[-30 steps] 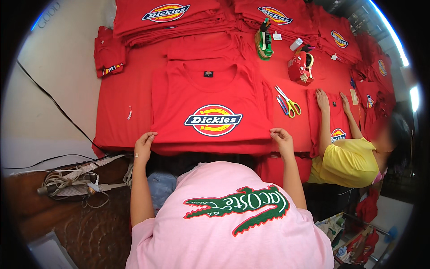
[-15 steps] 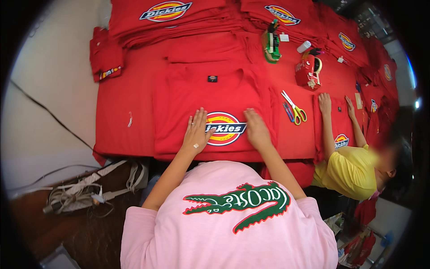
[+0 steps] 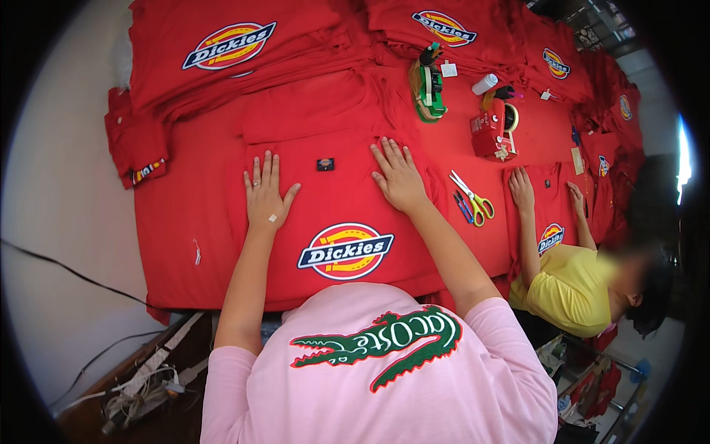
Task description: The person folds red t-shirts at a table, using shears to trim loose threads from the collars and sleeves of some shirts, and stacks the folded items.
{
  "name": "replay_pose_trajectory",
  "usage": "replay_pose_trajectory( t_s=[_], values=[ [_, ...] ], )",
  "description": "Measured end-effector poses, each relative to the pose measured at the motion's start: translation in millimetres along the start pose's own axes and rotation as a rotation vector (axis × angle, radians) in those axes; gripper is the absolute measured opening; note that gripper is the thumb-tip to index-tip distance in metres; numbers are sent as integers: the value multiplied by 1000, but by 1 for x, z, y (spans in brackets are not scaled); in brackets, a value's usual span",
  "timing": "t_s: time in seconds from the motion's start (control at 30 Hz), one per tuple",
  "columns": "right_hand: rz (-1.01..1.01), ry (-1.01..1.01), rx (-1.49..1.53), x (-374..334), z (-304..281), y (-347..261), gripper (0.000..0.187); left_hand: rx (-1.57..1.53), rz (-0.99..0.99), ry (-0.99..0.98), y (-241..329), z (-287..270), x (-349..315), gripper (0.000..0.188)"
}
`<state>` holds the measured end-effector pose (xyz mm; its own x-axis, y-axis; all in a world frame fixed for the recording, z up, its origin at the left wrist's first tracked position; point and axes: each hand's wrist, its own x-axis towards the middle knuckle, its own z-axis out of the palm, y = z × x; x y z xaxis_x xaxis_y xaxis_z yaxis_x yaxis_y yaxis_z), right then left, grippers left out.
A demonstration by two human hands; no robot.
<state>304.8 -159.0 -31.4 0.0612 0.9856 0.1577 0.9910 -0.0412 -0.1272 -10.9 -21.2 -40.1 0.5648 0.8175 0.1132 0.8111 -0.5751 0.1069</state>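
A red T-shirt (image 3: 325, 203) lies spread in front of me, its oval printed badge toward my body and its dark neck label (image 3: 325, 164) farther away. My left hand (image 3: 266, 194) rests flat on the shirt's left shoulder area, fingers spread. On the right shoulder area, my right hand (image 3: 399, 177) lies palm down with its fingers apart. Neither hand grips anything. A small pale sticker (image 3: 273, 218) clings near my left wrist. Right of the shirt are yellow-handled scissors (image 3: 479, 207) and pens (image 3: 464, 208).
Stacked red shirts (image 3: 296, 22) line the far side. A green tape dispenser (image 3: 427, 92), a red tape dispenser (image 3: 492, 133) and a white bottle (image 3: 485, 83) stand to the right. A co-worker in a yellow shirt (image 3: 573, 288) handles another red shirt. Cables (image 3: 140, 399) lie low left.
Both my hands have moved away from me, from beside the badge up to the shirt's shoulders, and farther apart. The view has shifted, and the badge appears lower.
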Motion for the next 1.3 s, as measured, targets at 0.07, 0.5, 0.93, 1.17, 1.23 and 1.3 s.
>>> replay_pose_trajectory(
  t_s=[0.07,0.5,0.93,1.17,1.23,1.3],
  values=[
    [-11,-5,-35,10,1,0,69,11,-26,-35,5,-3,4,88],
    [624,432,377,36,5,48,31,-1586,-451,-257,162,18,82,47],
    [751,428,296,52,10,52,28,-1616,-612,-500,178,30,130,35],
    [346,439,234,6,-28,31,54,-1193,-50,-106,159,6,62,44],
    [228,333,218,-23,-29,-12,71,-863,201,-69,152,-4,17,55],
    [130,140,339,-62,-12,-47,80,-572,332,-166,131,-2,-39,69]
  ],
)
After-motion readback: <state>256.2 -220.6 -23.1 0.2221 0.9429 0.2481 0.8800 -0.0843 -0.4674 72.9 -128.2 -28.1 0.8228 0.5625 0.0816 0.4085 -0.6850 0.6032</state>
